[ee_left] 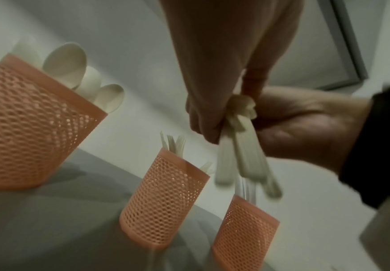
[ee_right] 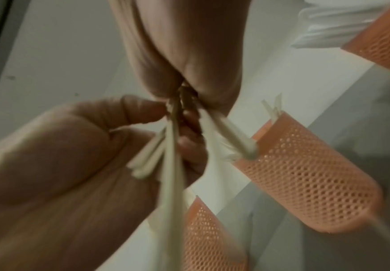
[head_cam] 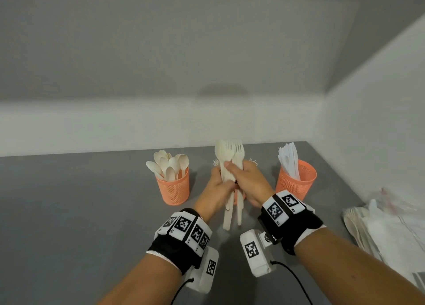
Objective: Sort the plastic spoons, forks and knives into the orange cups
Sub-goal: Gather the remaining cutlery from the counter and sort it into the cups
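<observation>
i have both hands on one bunch of cutlery, held upright over the grey table. my left hand wraps the handles from the left, and my right hand curls round the same bunch from the right, thumb across the front. the bunch is mixed: one spoon bowl beside several fork heads. the spoon cup stands to the left, the knife cup to the right, and the fork cup sits just behind my hands, mostly hidden from the head camera. more cutlery lies in a bag at the right edge. the risk i see: loosening either grip to pull the spoon out could let handles slide and scatter, or the spoon could go in with the forks.
</observation>
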The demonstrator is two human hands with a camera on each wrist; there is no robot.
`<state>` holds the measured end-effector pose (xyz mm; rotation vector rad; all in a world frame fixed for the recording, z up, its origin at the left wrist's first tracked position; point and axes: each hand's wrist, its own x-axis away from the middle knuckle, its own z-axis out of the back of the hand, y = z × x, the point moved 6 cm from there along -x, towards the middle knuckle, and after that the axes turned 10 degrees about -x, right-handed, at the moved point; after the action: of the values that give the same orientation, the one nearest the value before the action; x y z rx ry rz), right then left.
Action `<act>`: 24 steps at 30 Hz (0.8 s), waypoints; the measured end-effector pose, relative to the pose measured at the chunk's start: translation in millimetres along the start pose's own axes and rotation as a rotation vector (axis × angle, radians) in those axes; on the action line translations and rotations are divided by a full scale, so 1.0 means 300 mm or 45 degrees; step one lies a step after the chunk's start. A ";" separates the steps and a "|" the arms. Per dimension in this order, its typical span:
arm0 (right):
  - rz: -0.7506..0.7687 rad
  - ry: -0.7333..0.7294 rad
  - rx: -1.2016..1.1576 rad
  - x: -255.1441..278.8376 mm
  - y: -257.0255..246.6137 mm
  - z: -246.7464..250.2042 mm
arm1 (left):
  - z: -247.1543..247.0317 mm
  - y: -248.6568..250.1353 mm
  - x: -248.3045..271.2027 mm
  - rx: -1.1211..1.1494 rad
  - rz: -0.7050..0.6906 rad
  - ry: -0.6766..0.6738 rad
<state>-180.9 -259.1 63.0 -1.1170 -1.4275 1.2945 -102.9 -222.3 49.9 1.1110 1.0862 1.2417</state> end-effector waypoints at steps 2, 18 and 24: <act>-0.020 -0.025 -0.076 -0.006 0.006 0.009 | 0.005 0.008 0.005 0.066 -0.005 0.018; 0.094 0.214 -0.477 -0.092 -0.167 0.124 | 0.148 -0.019 -0.048 0.164 0.043 0.417; 0.539 0.476 -0.325 -0.199 -0.293 0.211 | 0.263 -0.008 -0.041 0.160 0.002 0.574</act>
<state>-235.4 -334.8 144.3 -1.8028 -1.1295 1.1174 -24.8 -237.0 58.8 0.9447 1.5172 1.4832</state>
